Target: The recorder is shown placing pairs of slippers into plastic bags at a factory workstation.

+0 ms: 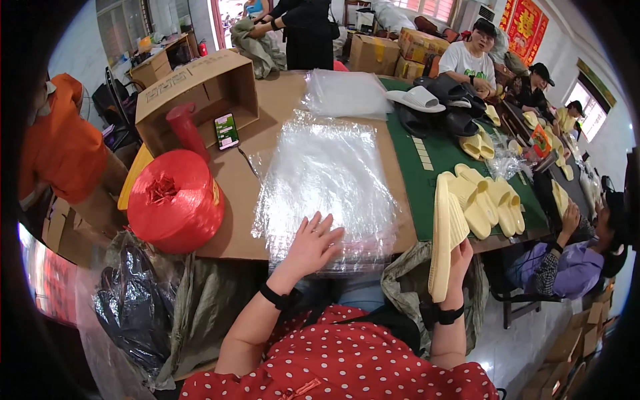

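Observation:
My left hand (311, 247) lies flat with fingers spread on the near edge of a stack of clear plastic bags (327, 180) on the brown table. My right hand (459, 263) grips a pair of pale yellow slippers (445, 230), held upright on edge at the table's near right corner. Several more yellow slippers (490, 200) lie on the green mat (433, 167) just beyond.
A big red spool of twine (175, 200) stands left of the bags, with an open cardboard box (200, 93) and a phone (226, 131) behind it. Dark and white slippers (433, 107) lie farther back. Other people sit along the right side and stand at the back.

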{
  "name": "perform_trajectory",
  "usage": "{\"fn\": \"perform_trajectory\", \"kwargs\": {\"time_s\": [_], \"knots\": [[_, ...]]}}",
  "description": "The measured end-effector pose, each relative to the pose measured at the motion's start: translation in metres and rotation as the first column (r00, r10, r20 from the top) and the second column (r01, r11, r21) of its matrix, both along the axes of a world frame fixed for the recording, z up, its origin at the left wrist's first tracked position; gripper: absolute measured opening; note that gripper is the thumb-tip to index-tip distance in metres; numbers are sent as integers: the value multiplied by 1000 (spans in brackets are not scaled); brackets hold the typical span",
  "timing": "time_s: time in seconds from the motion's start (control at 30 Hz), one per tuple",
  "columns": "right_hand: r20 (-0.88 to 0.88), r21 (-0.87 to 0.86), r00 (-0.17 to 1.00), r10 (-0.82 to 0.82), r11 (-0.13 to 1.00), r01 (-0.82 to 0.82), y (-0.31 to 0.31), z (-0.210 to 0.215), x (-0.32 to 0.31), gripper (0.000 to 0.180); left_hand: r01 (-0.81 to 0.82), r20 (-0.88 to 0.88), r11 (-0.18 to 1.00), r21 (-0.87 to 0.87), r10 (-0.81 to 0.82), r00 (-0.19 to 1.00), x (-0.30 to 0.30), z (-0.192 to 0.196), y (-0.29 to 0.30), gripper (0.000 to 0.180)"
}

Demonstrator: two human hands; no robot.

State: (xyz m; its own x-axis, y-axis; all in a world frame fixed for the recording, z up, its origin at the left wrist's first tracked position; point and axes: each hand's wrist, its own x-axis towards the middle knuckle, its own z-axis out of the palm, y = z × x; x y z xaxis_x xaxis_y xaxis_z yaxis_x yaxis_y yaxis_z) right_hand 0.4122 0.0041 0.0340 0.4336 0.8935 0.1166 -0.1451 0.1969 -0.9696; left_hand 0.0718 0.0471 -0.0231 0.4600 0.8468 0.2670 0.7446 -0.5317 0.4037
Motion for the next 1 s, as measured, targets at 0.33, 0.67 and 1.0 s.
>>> {"fn": "perform_trajectory", "kwargs": {"time_s": [0.33,0.67,1.0], "knots": [[191,31,961,201,977,-210,-12,17,-44,29,37,226,979,-199,9,974,-13,8,9,39],[843,-94,475,254,937,-336,-25,21,-80,16,123,499,970,-212,-1,867,-10,54,0,38],[923,96,385,16,958,-271,43,-16,-126,11,303,334,950,-79,-261,906,33,84,-22,41]]}}
